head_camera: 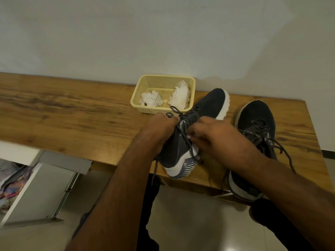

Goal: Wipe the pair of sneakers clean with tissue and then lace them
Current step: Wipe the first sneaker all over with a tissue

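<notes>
Sneakers are observed on a wooden tabletop [72,113] set against a pale wall. The left sneaker [208,107] is tilted on its side, toe toward the wall, white sole facing right, heel at the near edge. It is gripped at mid-body by the left hand [159,131], whose fingers are closed around the upper and a strand of dark lace [175,110]. The right hand [215,136] is closed over the lacing area of the same sneaker, fingertips pinched together on the lace; the exact point of the pinch is hidden by the fingers. One lace end is seen hanging past the tabletop edge.

The right sneaker [255,120] is standing upright just beside, to the right, untouched, its heel overhanging the near edge. Its laces are threaded, with loose ends trailing.

A yellow basket [137,98] is positioned behind the left sneaker, close to its toe. Two crumpled white tissues [150,98] are contained in it.
</notes>
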